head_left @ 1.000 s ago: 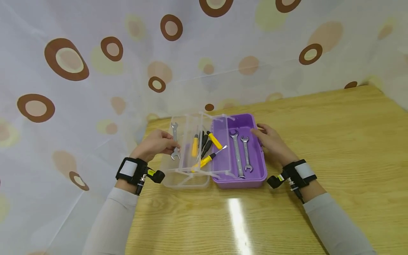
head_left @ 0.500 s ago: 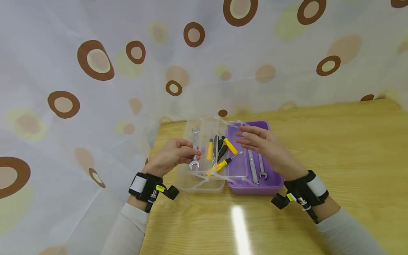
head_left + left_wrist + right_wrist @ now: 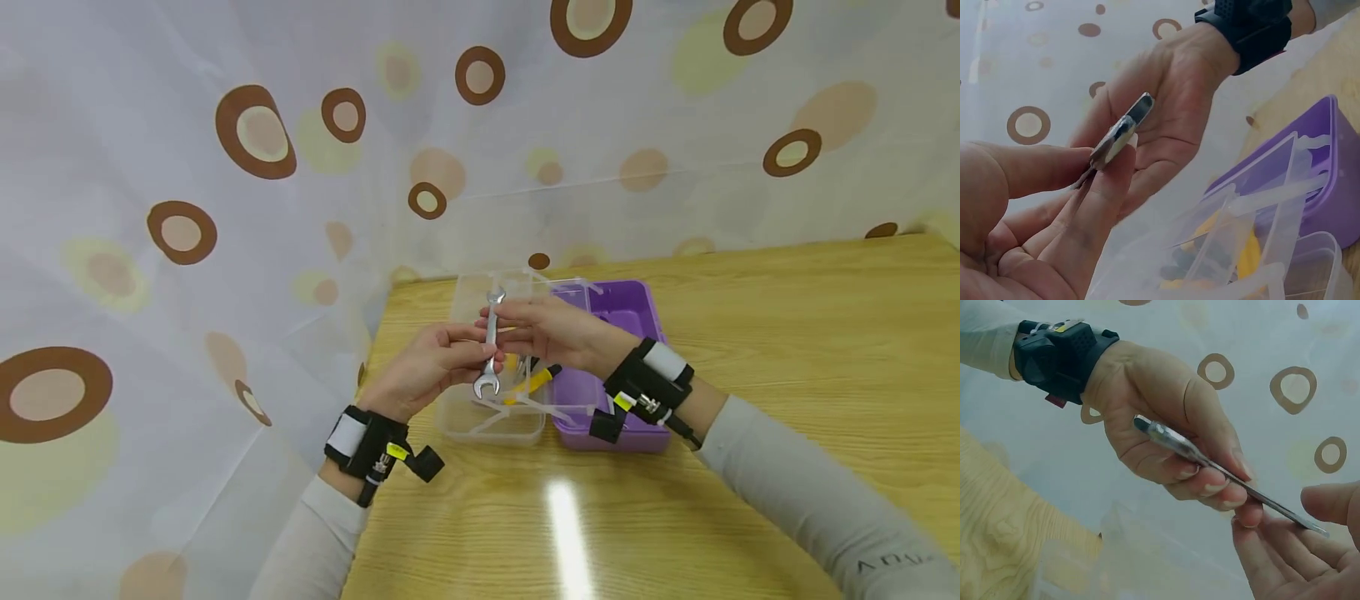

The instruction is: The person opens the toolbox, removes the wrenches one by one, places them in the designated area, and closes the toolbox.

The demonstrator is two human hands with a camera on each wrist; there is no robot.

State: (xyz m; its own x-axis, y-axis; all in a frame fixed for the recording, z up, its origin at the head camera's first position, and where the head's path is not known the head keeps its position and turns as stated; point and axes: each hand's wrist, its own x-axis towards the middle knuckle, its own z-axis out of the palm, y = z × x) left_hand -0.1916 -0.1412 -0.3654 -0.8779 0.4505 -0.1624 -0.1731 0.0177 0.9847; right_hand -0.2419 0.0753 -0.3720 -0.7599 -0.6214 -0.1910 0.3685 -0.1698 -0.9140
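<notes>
A silver open-end wrench [image 3: 491,333] is held up above the toolbox. My left hand [image 3: 431,367] pinches its shaft between thumb and fingers, near the lower end. From the other side, my right hand [image 3: 570,333] reaches to the wrench's upper part. In the right wrist view, the fingers of that right hand [image 3: 1310,575] lie under the wrench's far end, touching or nearly touching it, while the thumb stays a little apart from it. The left wrist view shows the wrench [image 3: 1116,137] edge-on, the left thumb and finger on it.
Below stands an open purple toolbox [image 3: 611,442] with clear plastic trays [image 3: 487,429] folded out to its left. A yellow-handled screwdriver [image 3: 536,379] shows in the trays; my right hand hides most other tools. A spotted curtain [image 3: 352,183] hangs behind the wooden table [image 3: 465,517].
My left hand has lifted the wrench off the tray and moved right. My right hand has left the toolbox's right rim and swung left to the wrench. The head view has shifted left.
</notes>
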